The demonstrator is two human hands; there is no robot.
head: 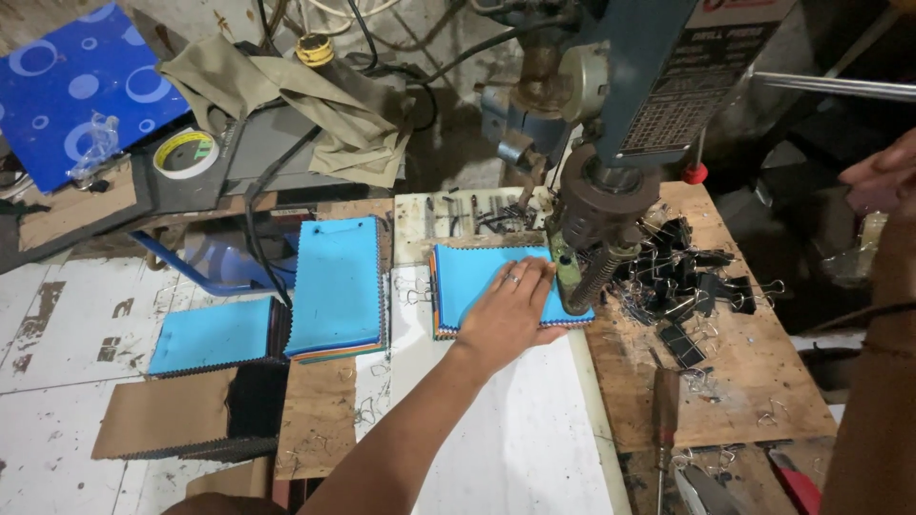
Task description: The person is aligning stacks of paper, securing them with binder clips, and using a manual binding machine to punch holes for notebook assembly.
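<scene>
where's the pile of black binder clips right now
In the head view, the binder clips lie right of centre on the wooden board, just right of the drill press head.

Binder clips (701, 286) right of drill head (596, 205); bare white board (520, 439) nearer

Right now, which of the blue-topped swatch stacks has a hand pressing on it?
The rightmost stack, under the drill press; the left hand lies flat on it. The other two sit untouched further left.

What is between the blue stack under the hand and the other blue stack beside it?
In the head view, only a strip of white table with a few small wire clips lies between the pressed stack and the other stack.
</scene>
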